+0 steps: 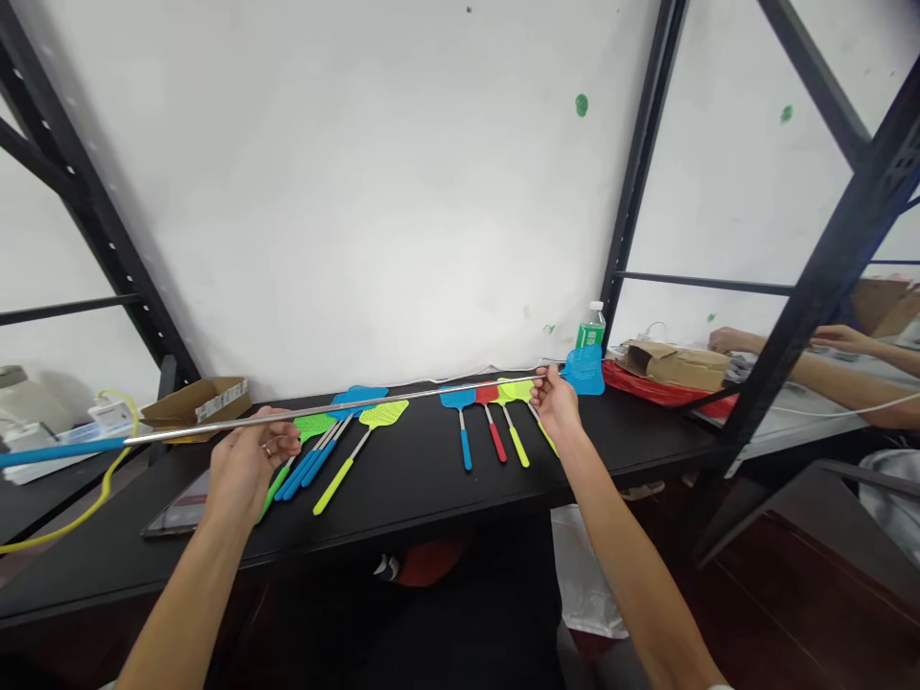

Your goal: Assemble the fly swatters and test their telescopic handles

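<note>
I hold a long extended fly swatter level above the black table point(431, 489). Its thin metal rod point(374, 404) runs from a blue handle point(57, 450) at the far left to a blue swatter head point(584, 372) at the right. My left hand point(248, 465) is closed round the rod near its left part. My right hand point(555, 401) pinches the rod just beside the blue head. Under the rod lie several collapsed swatters: a left group point(337, 446) in blue, green and yellow, and a right group point(493, 422) in blue, red and yellow.
An open cardboard box point(197, 401) sits at the back left and a green-labelled bottle point(590, 331) by the black shelf post point(636, 182). A torn carton point(672, 362) lies on red material. Another person's arms point(826, 369) rest on the neighbouring table at right. A yellow cable point(107, 474) loops at left.
</note>
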Available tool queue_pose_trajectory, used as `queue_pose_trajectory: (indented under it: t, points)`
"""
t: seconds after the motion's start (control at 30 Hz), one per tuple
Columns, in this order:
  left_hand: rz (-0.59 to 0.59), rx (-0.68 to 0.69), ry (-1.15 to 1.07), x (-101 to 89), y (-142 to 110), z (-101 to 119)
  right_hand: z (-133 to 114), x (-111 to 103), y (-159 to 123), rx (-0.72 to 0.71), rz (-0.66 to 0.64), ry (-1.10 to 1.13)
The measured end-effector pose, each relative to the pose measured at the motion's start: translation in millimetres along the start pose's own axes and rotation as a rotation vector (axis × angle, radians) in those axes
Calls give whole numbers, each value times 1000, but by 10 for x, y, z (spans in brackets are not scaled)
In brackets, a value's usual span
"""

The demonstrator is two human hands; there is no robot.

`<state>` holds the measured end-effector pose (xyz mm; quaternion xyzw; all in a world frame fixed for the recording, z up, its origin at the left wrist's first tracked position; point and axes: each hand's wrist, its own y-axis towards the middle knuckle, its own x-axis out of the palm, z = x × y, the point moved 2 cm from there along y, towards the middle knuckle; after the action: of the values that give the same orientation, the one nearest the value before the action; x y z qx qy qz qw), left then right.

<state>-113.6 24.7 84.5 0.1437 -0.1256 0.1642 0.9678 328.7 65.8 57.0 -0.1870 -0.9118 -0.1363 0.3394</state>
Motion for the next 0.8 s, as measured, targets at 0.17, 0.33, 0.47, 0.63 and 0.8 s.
queue_pose_trajectory:
  t: [0.17, 0.33, 0.47, 0.63, 0.8]
  points:
    - [-26, 59, -56, 10, -31, 80, 3, 17, -6, -53, 23, 24]
    - [-166, 42, 6, 34, -73, 76, -44, -48, 22, -55, 27, 6]
    - [-243, -4, -19, 53, -94, 85, -55, -82, 34, -81, 28, -14]
    - [-140, -37, -68, 26, -71, 94, -70, -72, 18, -55, 25, 7]
    - [-103, -31, -52, 11, -57, 87, -80, -24, -25, 10, -6, 48]
